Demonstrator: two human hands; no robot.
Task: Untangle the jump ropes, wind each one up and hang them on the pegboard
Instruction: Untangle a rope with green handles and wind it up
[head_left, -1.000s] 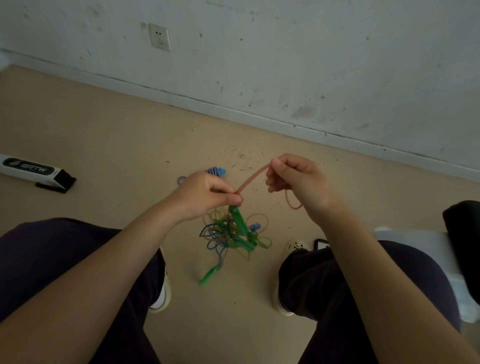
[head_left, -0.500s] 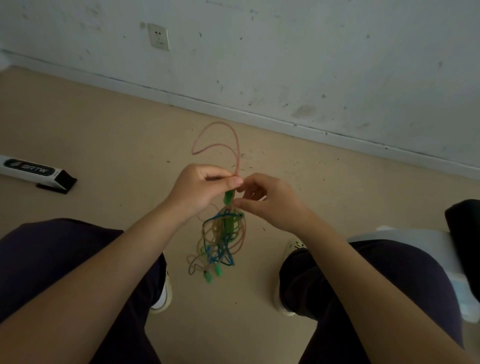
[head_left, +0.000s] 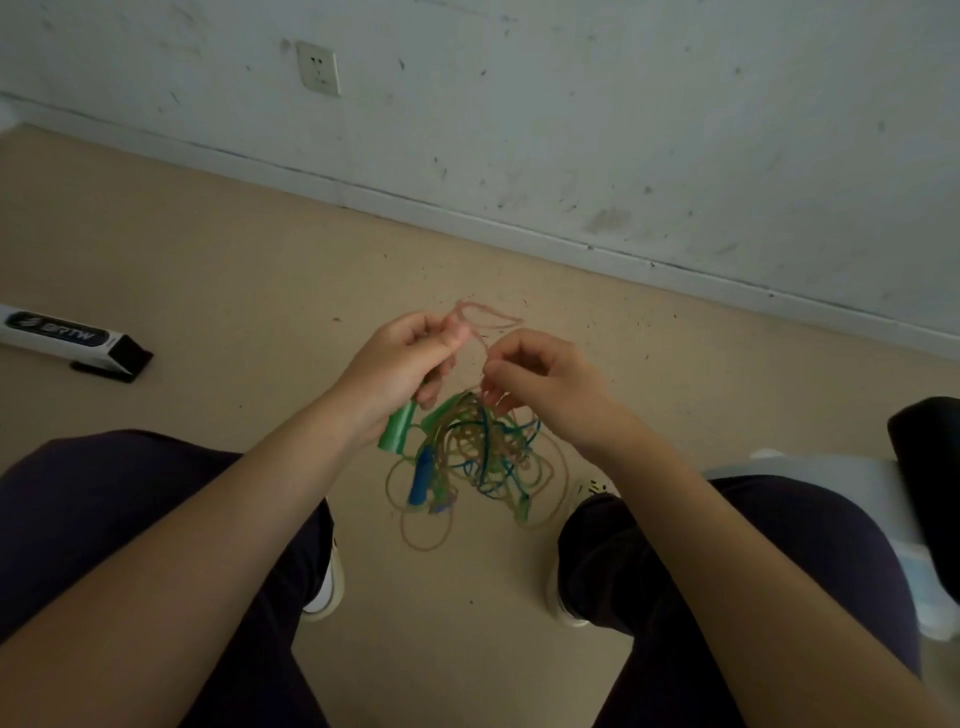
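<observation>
1. A beige floor speckled with small dark debris is seen, met by a scuffed white wall bearing a socket.
2. A long white and black box is laid on the floor at the left.
3. The tangle of jump ropes is held up between the knees, its loops hanging downward.
4. A green handle is gripped in the left hand, its long axis tilted, lower end pointing down-left; a pink rope is pinched above.
5. A strand is pinched by the right hand.
6. A blue handle hangs nearly upright.
</observation>
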